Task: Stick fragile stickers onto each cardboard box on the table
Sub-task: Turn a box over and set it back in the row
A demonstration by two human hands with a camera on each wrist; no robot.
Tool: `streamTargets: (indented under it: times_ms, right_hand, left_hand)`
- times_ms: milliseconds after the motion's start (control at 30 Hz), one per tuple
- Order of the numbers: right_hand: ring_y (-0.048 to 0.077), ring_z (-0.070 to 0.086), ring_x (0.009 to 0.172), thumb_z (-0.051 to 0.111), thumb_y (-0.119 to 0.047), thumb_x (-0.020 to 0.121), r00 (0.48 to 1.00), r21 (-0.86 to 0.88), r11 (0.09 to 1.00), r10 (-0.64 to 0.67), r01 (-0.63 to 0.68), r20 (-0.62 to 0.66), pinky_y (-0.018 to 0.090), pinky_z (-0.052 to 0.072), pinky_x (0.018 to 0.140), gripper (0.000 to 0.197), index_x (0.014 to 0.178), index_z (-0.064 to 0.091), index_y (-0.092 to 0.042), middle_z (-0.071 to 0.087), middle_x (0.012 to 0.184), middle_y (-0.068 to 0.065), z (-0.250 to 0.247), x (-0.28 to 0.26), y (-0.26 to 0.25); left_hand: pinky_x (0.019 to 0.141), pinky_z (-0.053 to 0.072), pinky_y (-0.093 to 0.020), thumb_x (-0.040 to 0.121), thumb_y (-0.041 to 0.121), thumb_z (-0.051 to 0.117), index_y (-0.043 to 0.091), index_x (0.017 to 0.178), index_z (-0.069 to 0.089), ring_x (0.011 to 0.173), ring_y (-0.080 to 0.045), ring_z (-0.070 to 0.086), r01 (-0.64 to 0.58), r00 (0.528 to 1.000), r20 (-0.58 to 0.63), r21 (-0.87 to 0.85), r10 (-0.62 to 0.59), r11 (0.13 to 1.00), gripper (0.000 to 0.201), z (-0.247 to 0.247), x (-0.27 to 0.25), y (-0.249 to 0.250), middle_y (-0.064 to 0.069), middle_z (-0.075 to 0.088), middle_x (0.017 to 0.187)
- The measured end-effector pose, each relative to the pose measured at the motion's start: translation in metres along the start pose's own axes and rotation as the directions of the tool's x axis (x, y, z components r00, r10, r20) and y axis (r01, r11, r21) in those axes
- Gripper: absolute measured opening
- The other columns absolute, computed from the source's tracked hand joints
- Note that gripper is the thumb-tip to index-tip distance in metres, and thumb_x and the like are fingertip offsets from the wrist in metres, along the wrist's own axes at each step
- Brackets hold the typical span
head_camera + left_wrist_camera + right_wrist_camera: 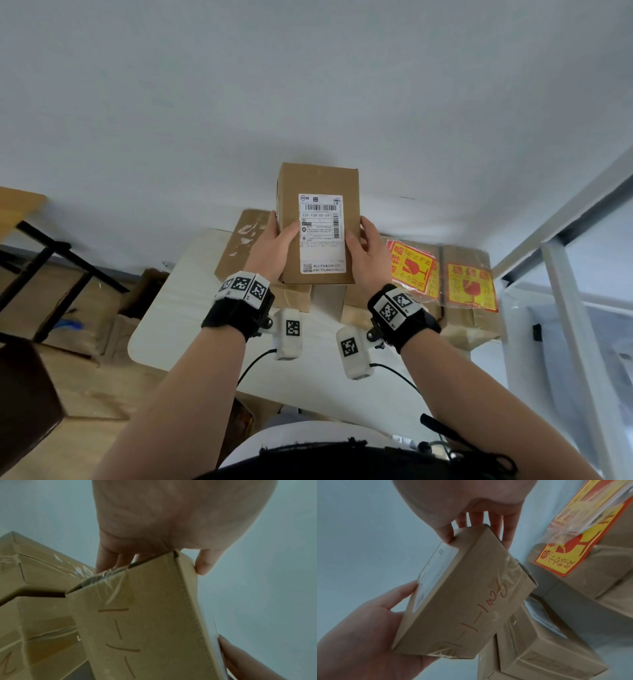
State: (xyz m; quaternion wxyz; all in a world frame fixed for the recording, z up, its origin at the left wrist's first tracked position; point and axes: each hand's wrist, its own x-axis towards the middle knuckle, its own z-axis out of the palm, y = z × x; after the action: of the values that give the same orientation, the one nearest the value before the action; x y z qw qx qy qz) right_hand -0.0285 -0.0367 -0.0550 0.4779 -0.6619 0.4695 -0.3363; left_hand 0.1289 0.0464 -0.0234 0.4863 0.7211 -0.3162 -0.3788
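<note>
A small cardboard box (pixel 318 185) with a white shipping label (pixel 321 233) is held up in the air above the table, tilted toward me. My left hand (pixel 277 245) grips its left side, thumb on the front face. My right hand (pixel 368 250) grips its right side, thumb on the label's edge. The wrist views show the same box (pixel 150 628) (pixel 467 595) with handwriting on one side and fingers wrapped round its back. A bag of red and yellow fragile stickers (pixel 412 267) lies on a box at the right. Another box (pixel 471 284) beside it carries a fragile sticker.
A larger taped box (pixel 239 246) sits behind my left hand, and smaller boxes (pixel 539 649) stand under the held one. The white table (pixel 164 308) has a bare left part. A white frame (pixel 568 291) rises at the right; a wooden desk (pixel 17 202) stands far left.
</note>
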Motion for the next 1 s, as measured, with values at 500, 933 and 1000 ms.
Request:
streamTargets:
  times_ms: [500, 933, 1000]
  right_hand:
    - [0.022, 0.047, 0.128, 0.053, -0.061, 0.084, 0.995, 0.082, 0.993, 0.088, -0.083, -0.055, 0.049, 0.043, 0.106, 0.036, 0.115, 0.057, -0.043, 0.047, 0.140, 0.001, -0.031, 0.003, 0.032]
    - [0.012, 0.052, 0.120, 0.080, -0.065, 0.056, 0.986, -0.003, 0.986, 0.168, -0.168, -0.003, 0.041, 0.052, 0.098, 0.099, 0.139, 0.036, -0.032, 0.043, 0.139, -0.005, -0.013, -0.005, 0.044]
    - [0.007, 0.045, 0.120, 0.083, -0.055, 0.063, 0.993, -0.148, 0.983, 0.114, -0.112, 0.003, 0.034, 0.044, 0.102, 0.097, 0.142, 0.034, -0.028, 0.041, 0.140, -0.004, -0.006, -0.007, 0.042]
  left_hand:
    - [0.115, 0.027, -0.031, 0.098, 0.054, 0.040, 0.024, 0.155, 0.022, 0.130, -0.003, 0.044, 0.092, 0.991, 0.108, -0.135, -0.078, 0.987, 0.067, 0.051, 0.023, -0.037, 0.016, 0.045, 0.145]
    - [0.111, 0.039, -0.045, 0.053, 0.082, 0.074, 0.033, 0.151, 0.029, 0.124, -0.018, 0.057, 0.301, 0.948, 0.159, -0.164, -0.276, 0.939, 0.118, 0.057, 0.051, -0.103, 0.005, 0.055, 0.141]
    - [0.108, 0.042, -0.045, 0.068, 0.075, 0.070, 0.029, 0.148, 0.035, 0.121, -0.018, 0.060, 0.300, 0.949, 0.162, -0.189, -0.272, 0.935, 0.098, 0.049, 0.045, -0.097, 0.005, 0.060, 0.135]
